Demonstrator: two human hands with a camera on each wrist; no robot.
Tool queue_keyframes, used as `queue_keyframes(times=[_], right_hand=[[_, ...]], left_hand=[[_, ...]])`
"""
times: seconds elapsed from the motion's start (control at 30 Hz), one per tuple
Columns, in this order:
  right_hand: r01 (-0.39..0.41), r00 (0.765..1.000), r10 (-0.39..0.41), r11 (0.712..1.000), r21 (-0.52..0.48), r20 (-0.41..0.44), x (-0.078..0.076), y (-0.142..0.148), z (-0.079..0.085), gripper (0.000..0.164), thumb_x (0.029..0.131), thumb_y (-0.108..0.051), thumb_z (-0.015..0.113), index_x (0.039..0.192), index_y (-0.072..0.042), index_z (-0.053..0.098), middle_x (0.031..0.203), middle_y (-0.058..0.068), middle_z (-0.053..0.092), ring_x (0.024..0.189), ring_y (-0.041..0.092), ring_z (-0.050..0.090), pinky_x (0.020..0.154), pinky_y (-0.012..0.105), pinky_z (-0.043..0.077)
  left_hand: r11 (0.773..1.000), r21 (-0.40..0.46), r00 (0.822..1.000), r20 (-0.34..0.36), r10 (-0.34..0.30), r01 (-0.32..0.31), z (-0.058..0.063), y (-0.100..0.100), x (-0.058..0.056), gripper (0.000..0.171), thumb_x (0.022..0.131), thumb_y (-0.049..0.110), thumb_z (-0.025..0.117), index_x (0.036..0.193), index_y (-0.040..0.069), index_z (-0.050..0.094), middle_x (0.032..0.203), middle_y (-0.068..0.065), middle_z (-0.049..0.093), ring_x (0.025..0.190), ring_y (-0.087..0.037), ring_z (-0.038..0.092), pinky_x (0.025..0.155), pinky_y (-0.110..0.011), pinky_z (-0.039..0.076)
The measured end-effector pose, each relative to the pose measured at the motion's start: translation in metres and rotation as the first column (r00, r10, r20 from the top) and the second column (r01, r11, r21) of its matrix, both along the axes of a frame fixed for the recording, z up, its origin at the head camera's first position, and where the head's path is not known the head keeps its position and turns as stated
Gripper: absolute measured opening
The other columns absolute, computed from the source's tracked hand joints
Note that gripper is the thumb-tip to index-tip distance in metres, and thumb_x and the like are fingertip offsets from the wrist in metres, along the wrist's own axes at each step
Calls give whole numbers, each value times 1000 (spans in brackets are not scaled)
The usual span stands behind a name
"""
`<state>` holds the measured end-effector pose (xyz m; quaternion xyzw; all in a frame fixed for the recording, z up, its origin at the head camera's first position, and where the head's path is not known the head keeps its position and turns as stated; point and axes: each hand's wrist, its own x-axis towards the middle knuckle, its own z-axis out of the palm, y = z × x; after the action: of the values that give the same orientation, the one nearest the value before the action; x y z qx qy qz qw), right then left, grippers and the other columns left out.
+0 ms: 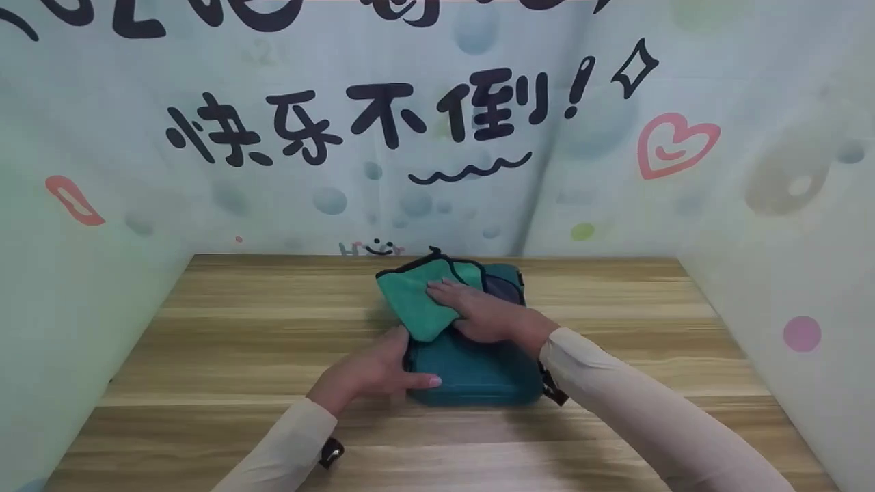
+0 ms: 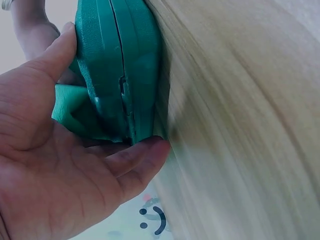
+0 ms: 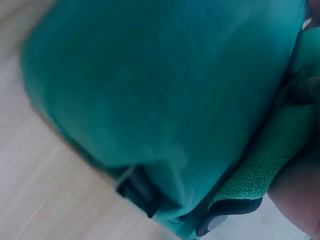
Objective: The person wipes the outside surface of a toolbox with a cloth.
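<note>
A teal, box-like case with rounded corners lies flat on the table. Over its far part is spread a green cloth with dark edging, one corner hanging past the case's left side. My right hand presses the cloth onto the lid with its fingers extended. At the case's near left, my left hand grips the side. In the left wrist view its thumb is on top and its fingers reach the lower edge beside the seam. The right wrist view shows the cloth bunched beneath the right hand.
A black latch sticks out from the case's side. The wood-grain table meets a printed backdrop at the back, with pale side walls at left and right. Long light sleeves cover both arms.
</note>
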<state>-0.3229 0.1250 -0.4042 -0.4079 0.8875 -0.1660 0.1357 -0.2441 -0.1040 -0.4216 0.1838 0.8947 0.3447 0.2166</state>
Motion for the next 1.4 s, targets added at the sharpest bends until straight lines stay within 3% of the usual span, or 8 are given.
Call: queue_keyframes(times=[0.17,0.47,0.7,0.93,1.0,1.1,1.4], right_hand=[[46,999,-47,999,-18,-11,-14,3,-1,62,102,-1,46,160,-4,26,166,11,22,152,30,9,120,44,12],[135,990,-135,991,8,-50,-32,14,-1,61,104,-6,47,160,-2,24,165,14,22,152,33,11,120,47,12],[223,974,-223,975,6,-31,-44,41,2,59,104,-6,46,159,2,24,164,20,23,151,35,15,120,48,14],[352,934,-342,930,-102,104,-51,79,-4,58,104,-3,41,159,3,23,162,23,24,149,38,20,118,53,18],[348,936,-334,927,-144,110,-53,87,-8,58,103,0,40,158,5,24,160,25,28,147,39,24,117,54,21],[289,957,-287,939,-186,39,-55,93,-14,57,100,3,41,155,9,28,156,28,34,144,42,30,115,55,25],[246,968,-248,967,-67,-24,-40,89,-12,63,102,-2,44,158,8,18,164,27,13,149,48,3,118,57,10]], left_hand=[[1000,-21,1000,16,-6,7,4,2,1,113,89,52,75,163,8,2,167,-13,12,151,-28,15,119,-47,19],[994,-104,999,37,-39,42,6,2,-1,96,91,55,71,164,34,14,169,-12,2,149,-35,19,114,-53,28],[987,-142,997,32,-77,80,9,2,1,94,93,56,67,165,31,11,168,-16,1,148,-38,22,114,-55,27],[982,-157,995,22,-99,101,9,6,2,94,94,57,65,165,30,10,168,-16,-1,148,-39,23,113,-54,29],[982,-154,994,22,-105,107,10,6,2,93,95,56,65,165,30,9,168,-16,-3,148,-39,22,114,-53,29],[981,-151,993,22,-116,118,10,6,3,92,96,54,63,165,29,7,168,-17,-6,149,-39,19,114,-52,28],[980,-152,992,49,-120,126,12,7,1,95,96,55,63,165,28,3,167,-17,-11,150,-37,13,116,-52,24]])
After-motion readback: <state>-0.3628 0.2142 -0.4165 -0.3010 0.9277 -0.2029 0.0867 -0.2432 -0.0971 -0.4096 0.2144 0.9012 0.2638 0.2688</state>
